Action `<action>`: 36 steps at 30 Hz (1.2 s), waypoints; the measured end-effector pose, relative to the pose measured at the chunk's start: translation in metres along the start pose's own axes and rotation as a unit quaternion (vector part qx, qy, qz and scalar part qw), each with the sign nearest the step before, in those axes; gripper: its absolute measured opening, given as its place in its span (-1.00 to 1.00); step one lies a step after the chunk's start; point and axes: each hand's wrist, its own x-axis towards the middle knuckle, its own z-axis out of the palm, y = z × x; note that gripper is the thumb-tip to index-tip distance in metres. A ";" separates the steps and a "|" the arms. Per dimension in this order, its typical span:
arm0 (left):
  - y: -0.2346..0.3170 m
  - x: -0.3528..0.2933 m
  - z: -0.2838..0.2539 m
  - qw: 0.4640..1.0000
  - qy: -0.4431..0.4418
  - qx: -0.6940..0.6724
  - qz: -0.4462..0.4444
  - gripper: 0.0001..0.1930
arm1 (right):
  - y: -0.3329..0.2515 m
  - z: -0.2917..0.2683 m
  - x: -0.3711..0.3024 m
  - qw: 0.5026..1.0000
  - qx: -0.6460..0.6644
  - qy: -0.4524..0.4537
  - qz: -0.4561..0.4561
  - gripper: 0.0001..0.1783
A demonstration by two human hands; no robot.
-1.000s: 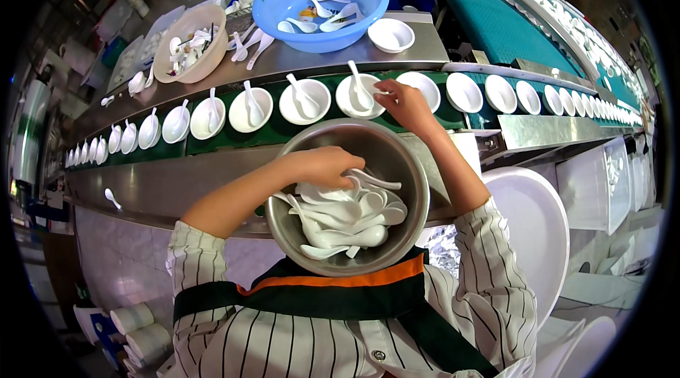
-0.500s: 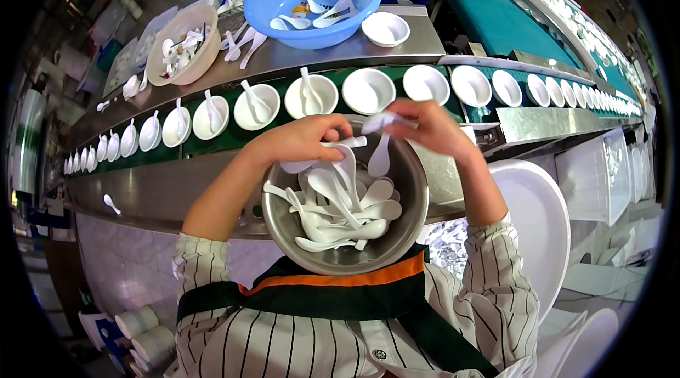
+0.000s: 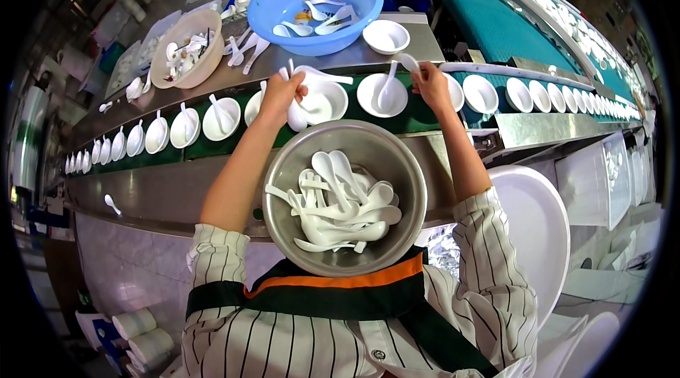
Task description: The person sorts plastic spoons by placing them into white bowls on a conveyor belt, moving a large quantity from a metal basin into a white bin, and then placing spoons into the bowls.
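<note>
My left hand [image 3: 285, 93] grips several white soup spoons [image 3: 297, 118] over the left side of a white bowl [image 3: 327, 103]. Farther right, my right hand [image 3: 431, 86] pinches another white spoon [image 3: 409, 62], with its fingers closed, above the conveyor's row of bowls. Between the hands, a bowl [image 3: 370, 102] has a spoon [image 3: 388, 87] leaning in it, its handle pointing away from me. Close to my body sits a steel basin [image 3: 297, 243] holding a heap of loose white spoons [image 3: 347, 211].
Bowls with spoons line the green belt [image 3: 244, 143] to the left; plain bowls [image 3: 480, 94] line the right. Behind are a blue tub [image 3: 312, 43], a cream tub [image 3: 205, 72] and a single bowl [image 3: 386, 37]. A large white tub [image 3: 552, 236] stands at my right.
Both hands have moved from over the steel basin out to the row of bowls, spreading apart. The bowls seem to have shifted left. A spoon now rests in the bowl between my hands.
</note>
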 end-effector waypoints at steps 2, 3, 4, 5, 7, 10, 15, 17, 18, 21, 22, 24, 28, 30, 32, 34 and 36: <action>-0.025 0.001 -0.006 0.987 0.021 -0.134 -0.092 -0.82 | 0.009 -0.008 0.000 0.984 -0.159 0.050 -0.069 -0.82; -0.032 -0.004 -0.008 0.979 0.033 -0.163 -0.119 -0.79 | 0.005 -0.014 -0.006 0.969 -0.236 0.033 -0.058 -0.85; -0.039 -0.008 -0.012 0.969 0.045 -0.193 -0.146 -0.77 | 0.007 -0.014 -0.007 0.954 -0.287 0.022 -0.086 -0.87; -0.042 -0.013 -0.012 0.966 0.036 -0.196 -0.164 -0.73 | 0.011 -0.021 -0.007 0.927 -0.340 0.003 -0.159 -0.90; -0.045 -0.021 -0.019 0.967 -0.017 -0.161 -0.197 -0.71 | 0.017 -0.027 -0.009 0.892 -0.391 -0.018 -0.226 -0.91; -0.042 -0.044 -0.019 0.969 0.006 -0.083 -0.232 -0.72 | 0.006 -0.023 -0.016 0.832 -0.448 -0.033 -0.326 -0.75; -0.036 -0.077 -0.047 0.989 0.108 -0.038 -0.098 -0.78 | -0.055 -0.005 -0.039 0.916 -0.206 -0.041 -0.342 -0.64; -0.020 -0.079 -0.049 0.993 0.120 0.008 -0.012 -0.78 | -0.084 0.003 -0.051 0.940 -0.108 -0.132 -0.296 -0.68; -0.004 -0.078 -0.046 0.994 0.102 0.019 0.018 -0.77 | -0.097 0.007 -0.057 0.949 -0.045 -0.192 -0.246 -0.67; 0.050 -0.068 -0.007 0.991 0.029 -0.074 0.109 -0.74 | -0.121 0.028 -0.066 0.924 0.124 -0.324 -0.158 -0.34; 0.060 -0.063 0.011 0.984 -0.002 -0.123 0.130 -0.74 | -0.122 0.039 -0.066 0.905 0.187 -0.351 -0.151 -0.26; 0.071 -0.054 0.044 0.974 -0.075 -0.169 0.128 -0.75 | -0.136 0.053 -0.071 0.871 0.297 -0.383 -0.076 -0.26; 0.061 -0.035 0.053 0.981 -0.073 -0.059 0.170 -0.70 | -0.138 0.038 -0.061 0.899 0.219 -0.380 -0.020 -0.42; 0.051 -0.024 0.040 0.977 -0.052 0.060 0.197 -0.63 | -0.095 0.039 -0.050 0.926 0.219 -0.304 -0.049 -0.54; 0.031 -0.009 0.008 0.984 -0.030 0.152 0.093 -0.56 | -0.070 0.032 -0.041 0.963 0.110 -0.228 -0.096 -0.56; -0.007 0.013 -0.036 0.897 0.041 0.423 0.118 -0.55 | -0.057 0.025 -0.037 0.983 -0.103 -0.113 -0.102 -0.57; -0.036 0.015 -0.047 0.841 0.125 0.516 0.100 -0.54 | -0.018 0.026 -0.030 0.985 -0.128 -0.051 -0.104 -0.63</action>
